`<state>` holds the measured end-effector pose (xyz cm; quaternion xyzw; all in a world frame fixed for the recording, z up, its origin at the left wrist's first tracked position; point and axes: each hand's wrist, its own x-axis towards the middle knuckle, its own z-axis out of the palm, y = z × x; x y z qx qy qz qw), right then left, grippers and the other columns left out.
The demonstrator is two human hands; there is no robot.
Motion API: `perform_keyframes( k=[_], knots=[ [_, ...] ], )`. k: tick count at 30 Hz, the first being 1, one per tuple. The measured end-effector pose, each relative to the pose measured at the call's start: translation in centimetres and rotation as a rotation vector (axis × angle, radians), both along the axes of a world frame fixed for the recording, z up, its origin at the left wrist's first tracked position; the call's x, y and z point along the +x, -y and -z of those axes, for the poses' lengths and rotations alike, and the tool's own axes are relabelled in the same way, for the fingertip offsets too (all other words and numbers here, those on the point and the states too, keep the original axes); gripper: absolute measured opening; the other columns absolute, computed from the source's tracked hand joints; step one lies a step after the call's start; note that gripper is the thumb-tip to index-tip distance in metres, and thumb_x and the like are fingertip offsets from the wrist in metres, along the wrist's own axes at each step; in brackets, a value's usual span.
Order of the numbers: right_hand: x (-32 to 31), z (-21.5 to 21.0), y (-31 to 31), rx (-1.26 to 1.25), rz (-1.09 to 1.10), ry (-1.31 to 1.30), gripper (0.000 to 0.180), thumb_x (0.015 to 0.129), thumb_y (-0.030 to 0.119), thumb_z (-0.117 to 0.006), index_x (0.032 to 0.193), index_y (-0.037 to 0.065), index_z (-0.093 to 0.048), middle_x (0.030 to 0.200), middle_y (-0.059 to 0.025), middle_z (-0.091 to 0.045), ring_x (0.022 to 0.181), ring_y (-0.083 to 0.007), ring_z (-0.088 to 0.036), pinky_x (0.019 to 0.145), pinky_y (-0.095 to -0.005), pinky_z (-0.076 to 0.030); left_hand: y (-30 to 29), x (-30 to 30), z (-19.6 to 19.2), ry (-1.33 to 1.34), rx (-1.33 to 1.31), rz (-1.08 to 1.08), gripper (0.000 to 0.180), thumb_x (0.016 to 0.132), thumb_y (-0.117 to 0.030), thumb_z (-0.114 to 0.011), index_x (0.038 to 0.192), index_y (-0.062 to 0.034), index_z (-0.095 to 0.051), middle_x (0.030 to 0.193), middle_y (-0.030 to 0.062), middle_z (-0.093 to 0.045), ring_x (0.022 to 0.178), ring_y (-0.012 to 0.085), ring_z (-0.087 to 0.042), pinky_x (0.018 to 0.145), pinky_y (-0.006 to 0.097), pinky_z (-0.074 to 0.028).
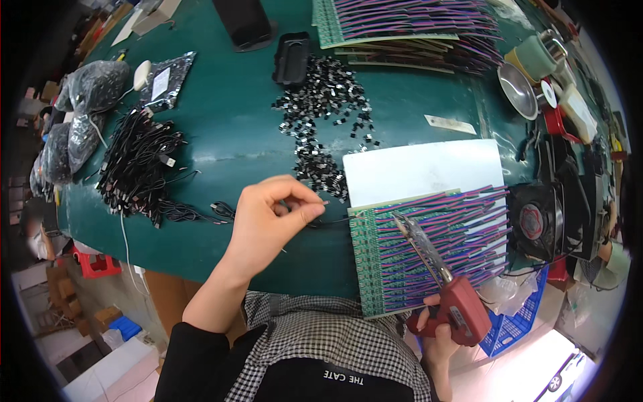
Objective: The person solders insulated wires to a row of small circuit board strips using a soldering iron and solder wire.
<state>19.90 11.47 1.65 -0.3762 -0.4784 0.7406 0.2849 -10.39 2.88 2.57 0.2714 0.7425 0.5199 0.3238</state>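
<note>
Boards (367,268) lay at the table's (228,154) near edge, the left hand (264,214) pinching a small piece (326,203) beside them, the right hand (439,328) gripping the soldering gun (463,311), its tip best kept off neighbouring wires (469,224).

I get bright, fairly even light over the worktop (234,127), with a soft pale glare across its left half and streaks of shine toward its right edge. Past its near right corner the floor (526,365) washes out almost white, while beyond its left edge I see dimmer, softer detail. Fisheye distortion bows its near edge, and black fills my view's corners.
</note>
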Motion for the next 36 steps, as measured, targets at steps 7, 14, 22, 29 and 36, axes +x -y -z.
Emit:
perform_keyframes(
  k=[7, 14, 22, 29, 36],
  knots=[
    [-0.3, -0.2, -0.1, 0.036, -0.095, -0.071, 0.048, 0.079, 0.008, -0.057, 0.124, -0.004, -0.045, 0.116, -0.0173, -0.058, 0.073, -0.0164, -0.056, 0.062, -0.0254, -0.045, -1.7, 4.0, 0.0, -0.090, 0.017, 0.101, 0.008, 0.074, 0.004, -0.066, 0.080, -0.0005, -0.061, 0.073, 0.0023, -0.053, 0.060, 0.0074, -0.047, 0.052, 0.021, -0.036],
    [-0.1, -0.3, -0.3, 0.010, -0.117, -0.046, 0.049, 0.073, -0.002, -0.050, 0.121, -0.005, -0.047, 0.116, -0.0175, -0.059, 0.072, -0.0165, -0.056, 0.062, -0.0256, -0.045, -1.9, 4.2, 1.3, -0.589, 0.096, 0.203, 0.012, 0.071, 0.005, -0.068, 0.081, -0.0002, -0.063, 0.075, 0.0049, -0.056, 0.060, 0.0137, -0.053, 0.051, 0.024, -0.041],
    [0.1, 0.0, -0.3, -0.022, -0.140, 0.004, 0.051, 0.070, -0.002, -0.050, 0.121, -0.005, -0.049, 0.112, -0.0165, -0.060, 0.071, -0.0156, -0.056, 0.060, -0.0243, -0.044, -1.7, 3.0, 1.7, -0.881, 0.141, 0.408, 0.020, 0.066, -0.001, -0.065, 0.086, -0.0001, -0.061, 0.083, 0.0065, -0.055, 0.069, 0.0185, -0.058, 0.055, 0.027, -0.049],
    [-0.2, 0.3, -0.1, -0.109, -0.117, -0.019, 0.059, 0.078, 0.012, -0.065, 0.129, -0.005, -0.039, 0.110, -0.0171, -0.059, 0.070, -0.0141, -0.057, 0.060, -0.0237, -0.046, -2.1, 1.8, 1.8, -1.130, 0.237, 0.560, 0.021, 0.064, -0.004, -0.064, 0.084, 0.0000, -0.059, 0.082, 0.0062, -0.053, 0.068, 0.0162, -0.056, 0.054, 0.026, -0.048],
    [-0.8, -0.1, -0.3, -0.097, -0.135, 0.078, 0.053, 0.079, 0.020, -0.061, 0.122, -0.006, -0.045, 0.104, -0.0184, -0.059, 0.069, -0.0179, -0.056, 0.060, -0.0276, -0.047, -2.2, 1.5, 2.1, -1.084, 0.260, 0.569, 0.023, 0.062, -0.003, -0.064, 0.084, 0.0019, -0.062, 0.079, 0.0090, -0.053, 0.064, 0.0194, -0.056, 0.051, 0.027, -0.046]
  ],
)
